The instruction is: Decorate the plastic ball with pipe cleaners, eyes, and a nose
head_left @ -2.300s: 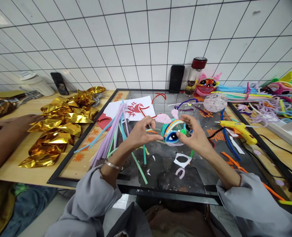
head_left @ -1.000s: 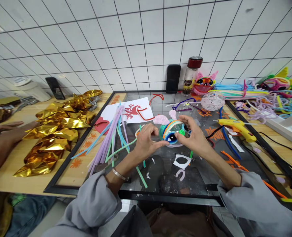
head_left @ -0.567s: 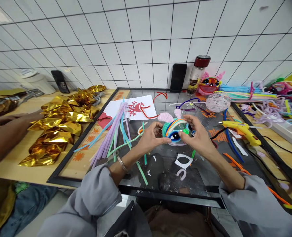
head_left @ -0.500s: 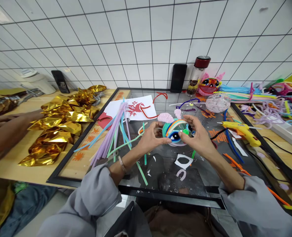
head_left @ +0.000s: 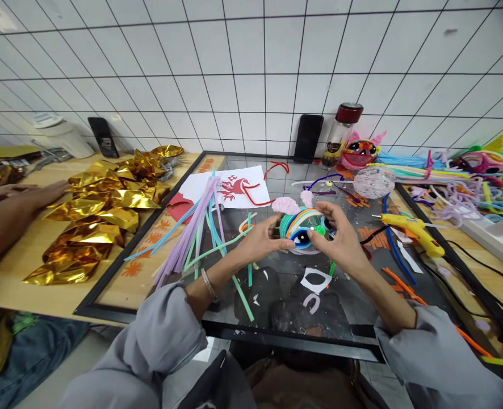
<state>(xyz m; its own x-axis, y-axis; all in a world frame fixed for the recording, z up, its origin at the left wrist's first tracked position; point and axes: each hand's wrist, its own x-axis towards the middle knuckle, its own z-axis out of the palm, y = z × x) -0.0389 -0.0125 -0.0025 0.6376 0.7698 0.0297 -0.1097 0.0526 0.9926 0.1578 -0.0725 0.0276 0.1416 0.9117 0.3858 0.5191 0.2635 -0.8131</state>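
Note:
Between my two hands is a colourful pipe-cleaner animal head (head_left: pixel 296 222), with striped bands, blue-rimmed eyes, a green nose and pink fuzzy ears. My left hand (head_left: pixel 262 237) is closed on its left side, thumb along the lower edge. On the other side my right hand (head_left: pixel 339 232) grips it, thumb by the green nose and fingers at the top. Below it on the dark glass lie a white paper cutout (head_left: pixel 316 280) and a pale pink curved piece (head_left: pixel 311 303). Long lilac, blue and green pipe cleaners (head_left: pixel 192 233) spread out left of my left hand.
A yellow glue gun (head_left: pixel 413 228) with a black cord lies at right. Behind stand a phone (head_left: pixel 308 138), a glass bottle (head_left: pixel 340 136) and a pink animal head (head_left: pixel 361 150). Gold foil (head_left: pixel 102 204) covers part of the left table, beside another person's hand (head_left: pixel 42 193).
My hands keep their grip on the animal head, which has hardly moved. The whole view has shifted slightly. The other person's hand at the left has drawn back a little from the foil.

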